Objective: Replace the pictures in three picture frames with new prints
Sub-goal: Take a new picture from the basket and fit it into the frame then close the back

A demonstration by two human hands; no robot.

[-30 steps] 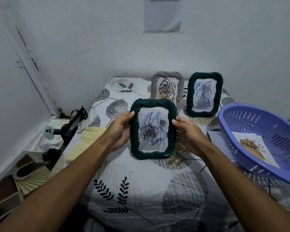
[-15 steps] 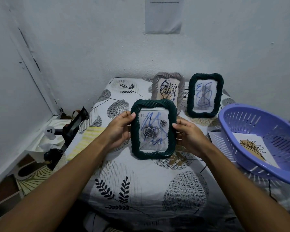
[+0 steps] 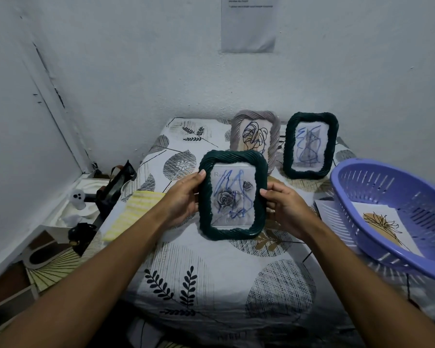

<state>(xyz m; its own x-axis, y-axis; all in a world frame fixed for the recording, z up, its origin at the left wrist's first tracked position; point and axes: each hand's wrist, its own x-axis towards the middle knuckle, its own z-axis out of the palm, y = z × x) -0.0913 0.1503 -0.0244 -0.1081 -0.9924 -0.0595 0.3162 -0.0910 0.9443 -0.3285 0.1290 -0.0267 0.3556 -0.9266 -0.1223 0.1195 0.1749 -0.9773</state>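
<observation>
I hold a dark green twisted-rim picture frame (image 3: 206,197) upright above the table, facing me. Its picture shows grey roses with blue scribbles over them. My left hand (image 3: 180,199) grips the frame's left edge and my right hand (image 3: 285,209) grips its right edge, fingers behind it. Two more frames stand at the back: a grey frame (image 3: 274,136) with a leaf line drawing and a second dark green frame (image 3: 289,146) with a blue-scribbled picture. A new print (image 3: 384,227) with a tan and black plant drawing lies in the purple basket.
The purple plastic basket (image 3: 357,182) sits at the right on white paper (image 3: 324,209). A yellow striped cloth (image 3: 133,214) lies at the table's left edge. The leaf-patterned tablecloth (image 3: 211,272) covers the table. Black clutter and a white tray sit low on the left by the wall.
The frame has stayed between both hands in nearly the same place; the view has shifted slightly. Nothing was let go or picked up.
</observation>
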